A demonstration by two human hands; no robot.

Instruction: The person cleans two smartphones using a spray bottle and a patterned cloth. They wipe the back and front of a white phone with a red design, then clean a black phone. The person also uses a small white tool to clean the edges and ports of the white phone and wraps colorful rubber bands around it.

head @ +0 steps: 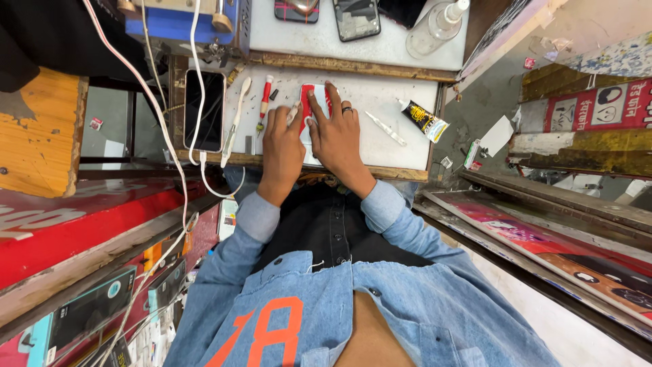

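Fingers of our right hand lie spread flat over a red phone, pressing down on it rather than curling round it, and a dark ring shows on one of them. Our left hand sits just beside, touching the phone's left side, its fingers bent loosely; something small and pale shows at their tips, but we cannot tell what it is or whether they pinch it. That phone lies on the white surface, about midway along it and closer to the near edge than the far one, its lower part hidden beneath our hands. Left of our hands, a red-handled screwdriver lies pointing toward the near edge, and beyond it a white prying tool lies almost parallel to it. At the left edge of the surface a black phone rests face up, with a white cable running across it and looping off the near edge. To the right of our hands a thin white stick lies at a slant, and further on, near the right edge, a black and yellow glue tube points its nozzle back toward us. Along the far side, on a second light surface, we see two more phones and a clear bottle. Denim sleeves cover both our forearms.
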